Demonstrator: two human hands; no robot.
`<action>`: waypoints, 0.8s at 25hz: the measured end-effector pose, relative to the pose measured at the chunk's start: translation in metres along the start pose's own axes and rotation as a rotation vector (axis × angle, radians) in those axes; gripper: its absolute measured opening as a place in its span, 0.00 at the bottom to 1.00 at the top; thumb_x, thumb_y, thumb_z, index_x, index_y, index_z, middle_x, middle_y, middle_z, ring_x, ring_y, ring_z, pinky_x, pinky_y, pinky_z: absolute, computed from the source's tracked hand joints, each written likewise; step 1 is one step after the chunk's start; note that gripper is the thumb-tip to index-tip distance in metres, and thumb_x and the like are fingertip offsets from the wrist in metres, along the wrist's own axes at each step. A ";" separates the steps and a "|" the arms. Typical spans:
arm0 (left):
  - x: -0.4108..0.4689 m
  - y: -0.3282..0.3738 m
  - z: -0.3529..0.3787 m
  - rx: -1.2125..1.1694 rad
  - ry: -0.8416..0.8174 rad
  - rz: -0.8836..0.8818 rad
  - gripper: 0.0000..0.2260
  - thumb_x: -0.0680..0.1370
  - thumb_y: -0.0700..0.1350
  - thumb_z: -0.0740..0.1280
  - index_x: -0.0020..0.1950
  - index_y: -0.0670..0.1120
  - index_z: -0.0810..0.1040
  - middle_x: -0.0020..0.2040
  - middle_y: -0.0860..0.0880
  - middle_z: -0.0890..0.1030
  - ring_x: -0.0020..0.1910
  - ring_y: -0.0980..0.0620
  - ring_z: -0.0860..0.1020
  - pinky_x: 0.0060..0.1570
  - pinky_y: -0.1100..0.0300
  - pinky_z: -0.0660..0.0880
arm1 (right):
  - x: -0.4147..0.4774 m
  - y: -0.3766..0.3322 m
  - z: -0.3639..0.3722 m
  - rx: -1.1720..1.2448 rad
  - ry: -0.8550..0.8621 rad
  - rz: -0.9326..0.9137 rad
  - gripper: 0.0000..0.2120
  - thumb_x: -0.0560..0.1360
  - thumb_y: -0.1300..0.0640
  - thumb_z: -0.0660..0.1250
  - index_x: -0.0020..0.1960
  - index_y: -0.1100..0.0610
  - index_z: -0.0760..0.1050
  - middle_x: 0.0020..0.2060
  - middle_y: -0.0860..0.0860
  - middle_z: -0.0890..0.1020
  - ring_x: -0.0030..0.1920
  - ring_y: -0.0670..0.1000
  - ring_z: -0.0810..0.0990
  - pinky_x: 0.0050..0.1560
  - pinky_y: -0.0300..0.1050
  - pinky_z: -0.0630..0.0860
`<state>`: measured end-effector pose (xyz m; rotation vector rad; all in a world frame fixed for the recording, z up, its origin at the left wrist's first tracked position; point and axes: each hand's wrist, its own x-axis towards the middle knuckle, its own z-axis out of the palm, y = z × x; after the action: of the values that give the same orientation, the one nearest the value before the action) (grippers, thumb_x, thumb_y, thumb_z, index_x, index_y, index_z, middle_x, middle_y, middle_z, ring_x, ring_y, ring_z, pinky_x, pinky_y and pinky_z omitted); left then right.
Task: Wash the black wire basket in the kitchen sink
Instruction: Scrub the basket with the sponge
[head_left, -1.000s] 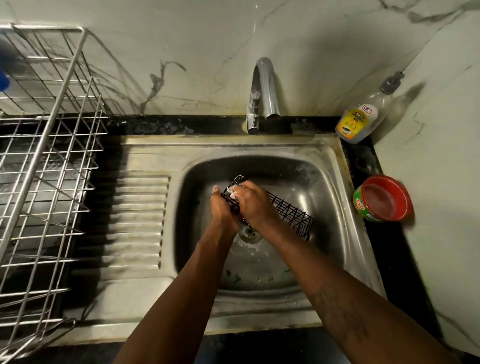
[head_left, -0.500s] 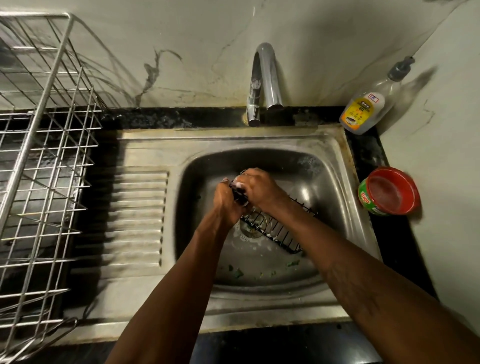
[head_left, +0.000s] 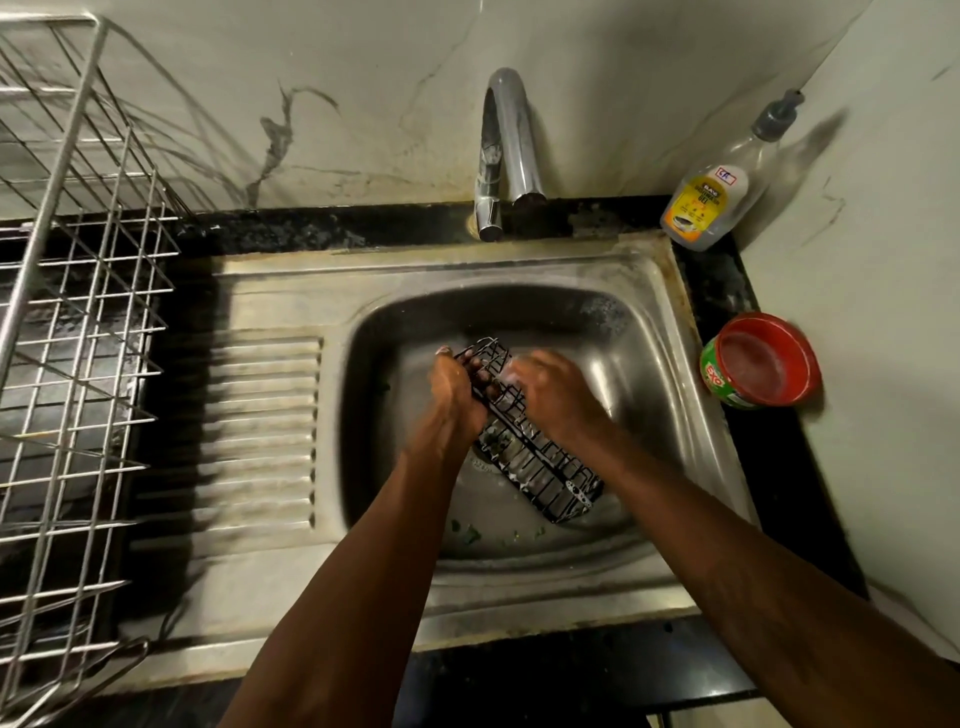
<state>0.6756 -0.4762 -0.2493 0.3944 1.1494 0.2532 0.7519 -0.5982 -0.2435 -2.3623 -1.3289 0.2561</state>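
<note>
Right hand (head_left: 558, 397) now apart, beside basket (head_left: 540, 462)

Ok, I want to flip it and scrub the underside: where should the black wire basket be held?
Probably by the top rim wire at the near end of the black wire basket, coming from the right. It lies diagonally across the sink, the left hand grips its far end, and the near end sits bare.

A home kitchen: steel sink (head_left: 670, 332) with tap (head_left: 506, 156), dish rack (head_left: 78, 322), and dishwashing gel bottle (head_left: 714, 202).
</note>
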 end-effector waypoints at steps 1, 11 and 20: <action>0.000 -0.001 0.001 -0.040 0.007 0.005 0.20 0.86 0.54 0.52 0.42 0.47 0.74 0.32 0.50 0.72 0.29 0.54 0.68 0.33 0.59 0.66 | -0.014 -0.007 0.004 -0.004 -0.038 -0.100 0.14 0.76 0.72 0.65 0.58 0.61 0.82 0.52 0.58 0.83 0.54 0.57 0.81 0.54 0.49 0.80; 0.003 0.004 0.001 -0.346 0.023 0.064 0.15 0.81 0.41 0.49 0.38 0.47 0.70 0.30 0.51 0.69 0.23 0.55 0.63 0.27 0.65 0.62 | -0.019 -0.004 -0.002 -0.030 0.055 -0.124 0.12 0.74 0.72 0.67 0.53 0.62 0.83 0.46 0.58 0.84 0.46 0.57 0.81 0.47 0.49 0.80; 0.003 0.004 -0.002 -0.350 0.003 0.091 0.15 0.81 0.40 0.48 0.38 0.48 0.68 0.27 0.53 0.64 0.23 0.55 0.59 0.32 0.59 0.58 | -0.042 0.020 -0.014 -0.076 0.195 0.026 0.11 0.74 0.68 0.64 0.52 0.64 0.83 0.46 0.61 0.84 0.46 0.61 0.82 0.47 0.46 0.75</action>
<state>0.6746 -0.4706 -0.2506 0.1365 1.0668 0.5258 0.7505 -0.6464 -0.2418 -2.3978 -1.2365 -0.0184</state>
